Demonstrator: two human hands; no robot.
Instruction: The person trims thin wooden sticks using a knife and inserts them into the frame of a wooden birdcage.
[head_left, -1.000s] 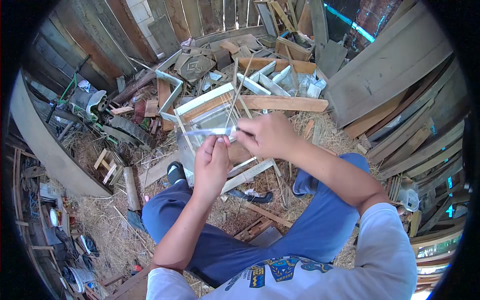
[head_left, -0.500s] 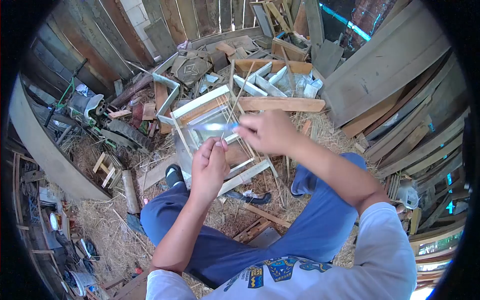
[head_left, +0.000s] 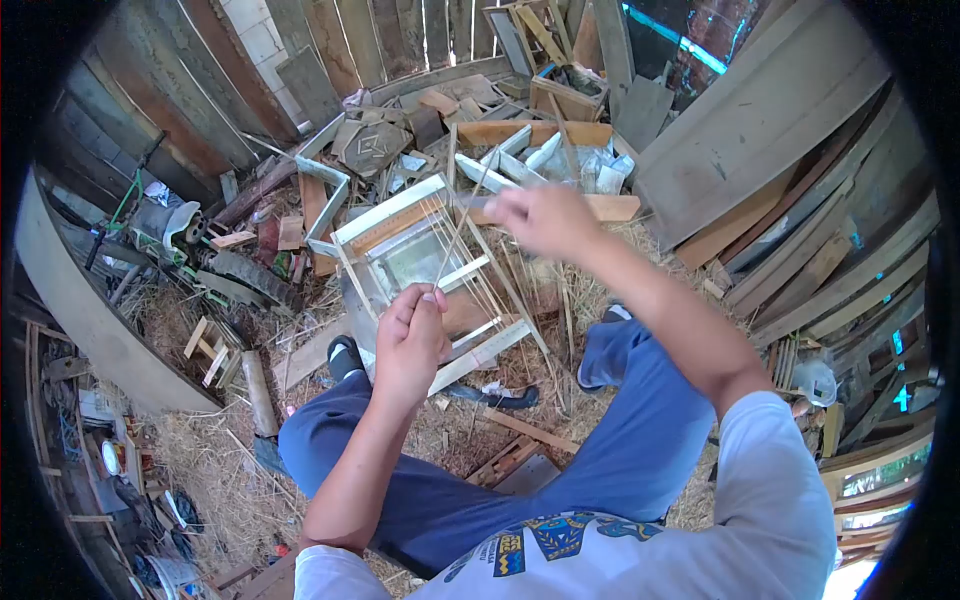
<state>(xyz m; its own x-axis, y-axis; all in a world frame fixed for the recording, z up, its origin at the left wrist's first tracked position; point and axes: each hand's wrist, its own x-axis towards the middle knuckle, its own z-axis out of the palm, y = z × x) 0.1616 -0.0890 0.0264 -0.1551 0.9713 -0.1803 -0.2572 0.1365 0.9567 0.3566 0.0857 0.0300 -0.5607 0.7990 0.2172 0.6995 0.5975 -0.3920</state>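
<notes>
My left hand (head_left: 412, 335) is closed around the lower end of a long thin wooden stick (head_left: 454, 243), which slants up and away from the fist. To its upper right, my right hand (head_left: 548, 220) is smeared by motion. It grips a knife (head_left: 468, 206) whose blade is only a pale blur, apart from my left hand. Below and beyond both hands stands a pale wooden frame (head_left: 480, 357) with thin strips (head_left: 478, 290) running along it. Part of the frame is hidden behind my left hand.
Broken boards and a split wooden box (head_left: 540, 133) lie beyond the frame. A machine with a wheel (head_left: 240, 275) stands at left, near a curved board (head_left: 90, 310). Planks (head_left: 765, 150) lean at right. Straw (head_left: 230, 440) covers the ground around my legs.
My right hand has moved up and to the right with the knife, away from my left hand. The left hand has shifted slightly down and left, still holding the stick.
</notes>
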